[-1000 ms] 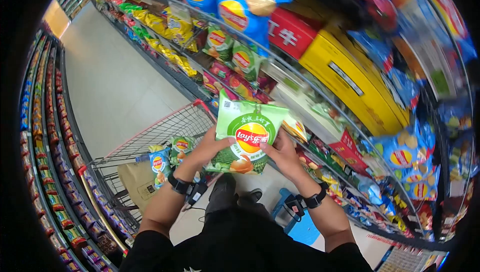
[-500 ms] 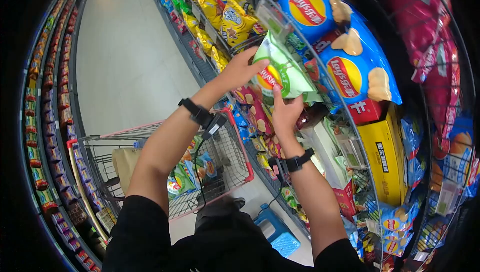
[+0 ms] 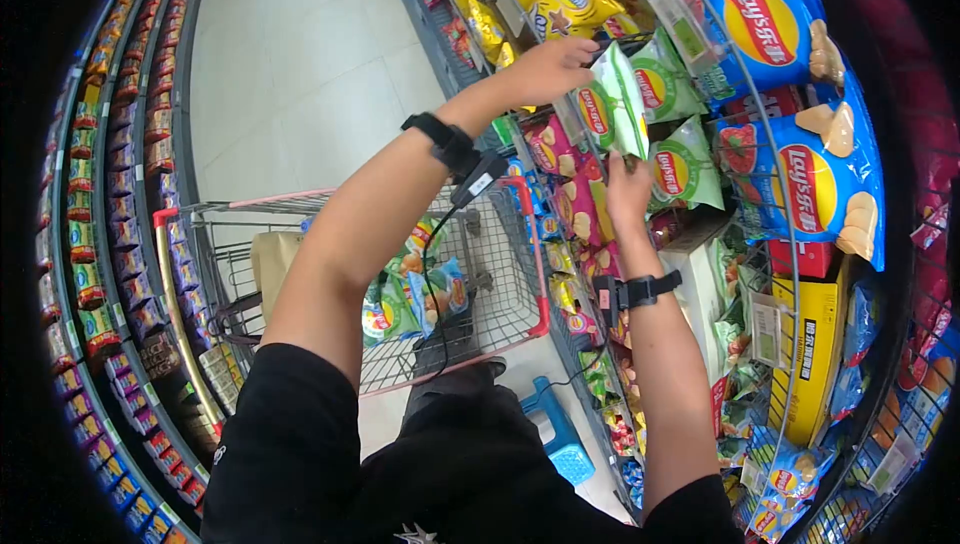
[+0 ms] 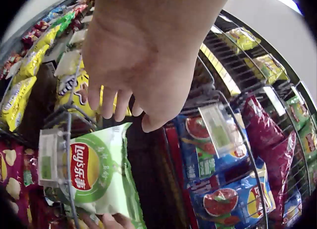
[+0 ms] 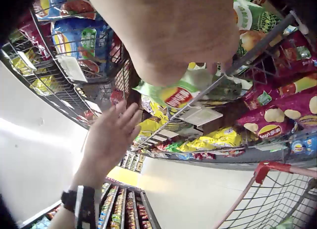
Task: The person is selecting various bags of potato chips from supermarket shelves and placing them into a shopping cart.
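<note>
A green Lay's bag of chips [image 3: 612,104] stands upright in the wire shelf, beside two similar green bags [image 3: 684,166]. My right hand [image 3: 629,199] grips its lower end; in the left wrist view, fingertips of that hand show at the bottom of the bag [image 4: 99,172]. Just off the bag's upper left side is my left hand [image 3: 548,72], its fingers extended and holding nothing. The right wrist view shows the left hand [image 5: 110,137] apart from the bag [image 5: 171,94], while the back of my right hand [image 5: 173,36] covers part of it.
A shopping cart [image 3: 538,274] with several chip bags [image 3: 400,306] in it stands to the left of the shelf. Large blue Lay's bags [image 3: 815,179] sit behind wire on the right. A blue step stool [image 3: 565,439] is on the floor near the feet.
The green bag went from in front of the body, held by both hands, up to the shelf among the green bags. My left hand has let go of it; the right still holds it.
</note>
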`<state>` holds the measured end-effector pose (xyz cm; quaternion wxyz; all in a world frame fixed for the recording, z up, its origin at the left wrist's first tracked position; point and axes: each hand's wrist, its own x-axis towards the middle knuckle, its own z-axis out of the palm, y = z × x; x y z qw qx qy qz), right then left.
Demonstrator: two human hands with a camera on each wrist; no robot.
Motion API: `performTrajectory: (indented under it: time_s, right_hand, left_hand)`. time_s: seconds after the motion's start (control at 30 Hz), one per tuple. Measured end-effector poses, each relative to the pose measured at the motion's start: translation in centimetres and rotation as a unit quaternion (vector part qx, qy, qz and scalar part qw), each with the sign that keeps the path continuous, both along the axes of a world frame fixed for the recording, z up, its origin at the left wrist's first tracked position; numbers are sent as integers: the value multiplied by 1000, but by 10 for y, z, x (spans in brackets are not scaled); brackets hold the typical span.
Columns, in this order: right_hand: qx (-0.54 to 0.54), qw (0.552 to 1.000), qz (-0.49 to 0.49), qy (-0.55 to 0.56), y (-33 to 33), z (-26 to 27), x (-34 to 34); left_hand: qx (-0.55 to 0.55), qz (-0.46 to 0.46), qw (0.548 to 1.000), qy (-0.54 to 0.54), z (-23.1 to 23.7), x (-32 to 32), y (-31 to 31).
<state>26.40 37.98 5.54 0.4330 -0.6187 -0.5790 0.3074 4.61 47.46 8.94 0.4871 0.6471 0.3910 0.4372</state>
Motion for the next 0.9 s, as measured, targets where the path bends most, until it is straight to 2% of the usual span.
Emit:
performTrajectory:
  time_s: [0.07, 0.13, 0.17, 0.2, 0.27, 0.33, 0.37, 0.43, 0.53, 0.57, 0.6, 0.67, 0.73, 0.8, 0.87, 0.9]
  right_hand:
    - [8, 999, -47, -1, -12, -13, 8]
    - [29, 997, -57, 32, -42, 12, 3]
    - [54, 997, -50, 20, -57, 18, 3]
    - [52, 997, -47, 22, -74, 19, 5]
    - [-2, 997, 42, 63, -108, 19, 10]
    - [-116, 986, 88, 82, -144, 8, 17]
    - [-146, 982, 97, 69, -160, 6, 16]
    - [-178, 977, 106, 55, -190, -2, 15]
    - [-200, 970, 96, 98, -219, -15, 19]
    - [-240, 961, 93, 99, -225, -15, 23]
    - [-280, 951, 90, 100, -230, -14, 25]
    - [-270, 949, 102, 126, -237, -16, 26]
    - [-258, 948, 106, 150, -244, -19, 31]
    - [-315, 935, 118, 110, -249, -23, 37]
    - [-320, 934, 108, 118, -256, -26, 39]
    - [-326, 931, 104, 127, -259, -27, 41]
  left_hand:
    - [-15, 16, 1000, 7, -13, -41, -20]
    - [-75, 36, 996, 32, -49, -90, -47]
    - [-61, 96, 992, 56, -71, -114, -70]
    - [-119, 136, 975, 129, -93, -143, -94]
    - [-167, 245, 940, 166, -188, -198, -149]
    - [-190, 398, 897, -23, -195, -205, -201]
    - [-193, 398, 897, -23, -196, -208, -212]
    - [-94, 395, 909, 88, -194, -209, -229]
    - [-115, 376, 916, 82, -174, -195, -253]
    - [-115, 379, 917, 48, -177, -196, -260]
    - [-114, 379, 917, 47, -187, -201, -272]
    - [-177, 365, 905, 128, -217, -215, -306]
    - [-204, 379, 872, 233, -257, -224, -352]
    - [-180, 396, 840, 324, -339, -253, -411]
    - [-352, 351, 810, 313, -322, -258, -441]
    - [-384, 365, 790, 310, -352, -267, -463]
